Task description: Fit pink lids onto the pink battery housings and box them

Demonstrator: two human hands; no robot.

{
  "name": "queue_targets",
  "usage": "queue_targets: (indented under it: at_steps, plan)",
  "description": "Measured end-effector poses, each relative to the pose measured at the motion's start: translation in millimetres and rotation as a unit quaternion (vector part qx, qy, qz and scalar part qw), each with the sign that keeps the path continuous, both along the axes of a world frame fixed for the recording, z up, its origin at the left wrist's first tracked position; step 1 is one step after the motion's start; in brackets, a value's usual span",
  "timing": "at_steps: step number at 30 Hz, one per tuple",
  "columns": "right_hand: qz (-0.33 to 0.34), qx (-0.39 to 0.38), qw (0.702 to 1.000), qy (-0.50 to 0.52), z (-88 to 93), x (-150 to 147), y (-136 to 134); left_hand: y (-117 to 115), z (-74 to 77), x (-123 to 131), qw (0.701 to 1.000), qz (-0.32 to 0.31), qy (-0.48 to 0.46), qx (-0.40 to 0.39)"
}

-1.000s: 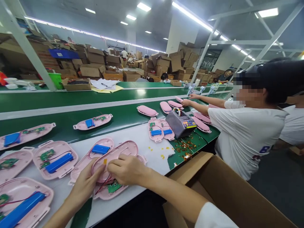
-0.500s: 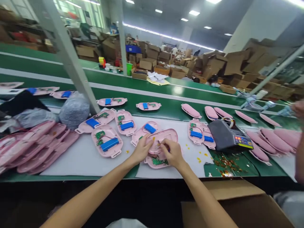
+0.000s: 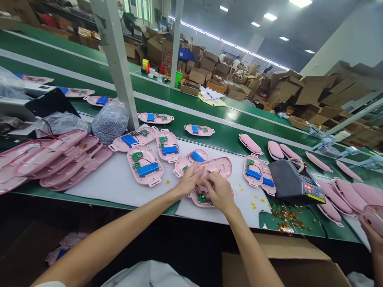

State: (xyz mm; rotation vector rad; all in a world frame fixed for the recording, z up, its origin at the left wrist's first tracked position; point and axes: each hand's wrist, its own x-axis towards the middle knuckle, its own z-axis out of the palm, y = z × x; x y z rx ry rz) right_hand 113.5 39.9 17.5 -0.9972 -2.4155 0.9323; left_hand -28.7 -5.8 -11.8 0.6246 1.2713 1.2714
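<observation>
Working from a distance, I had the left hand [image 3: 189,181] clamped on the near-left end of a pink plastic shell [image 3: 224,164], thumb over its rim beside a small yellow tape patch [image 3: 204,169]. The right hand [image 3: 220,192] was bent over the shell's inner side, its fingertips close to a thin red wire [image 3: 219,172]; I could not tell whether they were closed on anything. The shell was held tilted above another open half with a green circuit board [image 3: 204,197], over the white foam sheet [image 3: 104,184]. Just behind lay an open half with a blue battery [image 3: 197,156]. To the right, two more overlapped beside a dark tape dispenser [image 3: 285,179], with amber tape scraps [image 3: 289,218] in front of it. A stack of pink shells [image 3: 64,161] leaned at far left, and at the right edge a co-worker's hand [image 3: 374,237] held another pink piece [image 3: 376,217].
</observation>
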Motion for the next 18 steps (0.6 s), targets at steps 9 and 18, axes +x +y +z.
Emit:
queue_targets:
  at_steps: [9, 18]
  plan:
    - [-0.116, 0.091, 0.986, -0.08, -22.9, -11, -9, -9, -1.8, 0, 1.0, 0.0, -0.017, 0.006]
    - [-0.128, 0.148, 0.979, -0.049, 48.0, 47, 18, -8, 9.8, -25, 0.955, -0.119, 0.255, 0.096]
